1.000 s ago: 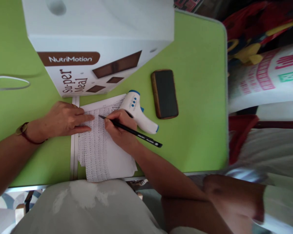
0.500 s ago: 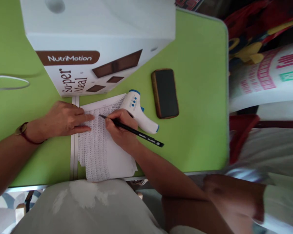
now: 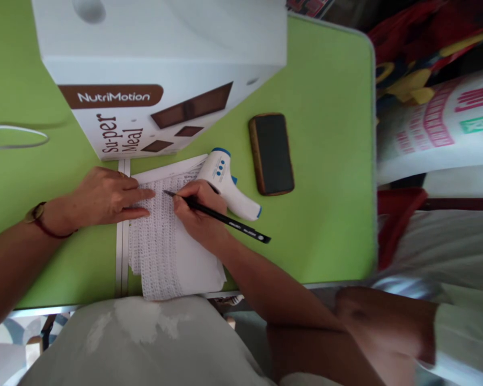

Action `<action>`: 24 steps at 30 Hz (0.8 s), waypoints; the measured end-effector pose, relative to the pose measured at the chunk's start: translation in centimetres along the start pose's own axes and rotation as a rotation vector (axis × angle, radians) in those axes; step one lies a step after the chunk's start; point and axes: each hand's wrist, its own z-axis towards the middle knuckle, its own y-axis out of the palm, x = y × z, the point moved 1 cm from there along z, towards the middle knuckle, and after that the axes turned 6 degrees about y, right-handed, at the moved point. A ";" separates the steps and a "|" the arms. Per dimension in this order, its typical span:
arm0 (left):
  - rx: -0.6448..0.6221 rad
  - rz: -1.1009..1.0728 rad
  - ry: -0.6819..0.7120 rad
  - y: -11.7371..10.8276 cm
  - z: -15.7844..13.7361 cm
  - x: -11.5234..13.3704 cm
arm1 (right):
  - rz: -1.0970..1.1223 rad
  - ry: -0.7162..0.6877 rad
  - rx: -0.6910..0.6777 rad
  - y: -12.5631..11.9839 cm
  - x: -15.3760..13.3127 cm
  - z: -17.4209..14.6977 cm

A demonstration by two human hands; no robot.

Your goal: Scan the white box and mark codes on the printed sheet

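A stack of papers [image 3: 197, 262] with dense rows of handwriting lies on the green table. My left hand [image 3: 107, 195] rests flat with fingers stretched out over the papers' left edge. In my right hand [image 3: 201, 212] is a black pen [image 3: 229, 221], gripped near its point. The pen's tip is at the written rows, just right of my left fingertips; whether it touches the paper I cannot tell. Beside my right hand, a white and blue infrared thermometer [image 3: 225, 185] lies over the upper right corner of the papers.
A large white NutriMotion box [image 3: 165, 72] stands behind the papers. A phone [image 3: 272, 154] in a brown case lies to the right on the green table [image 3: 330, 161]. A white cable [image 3: 20, 128] is at the left. Beyond the right edge is a printed white sack [image 3: 438, 126].
Almost nothing differs. My right hand and the pen hold nearly the same place on the page, and my left hand stays put.
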 end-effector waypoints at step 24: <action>0.096 0.014 0.031 -0.1 0.1 0.0 | -0.042 -0.003 0.079 0.1 -0.1 0.0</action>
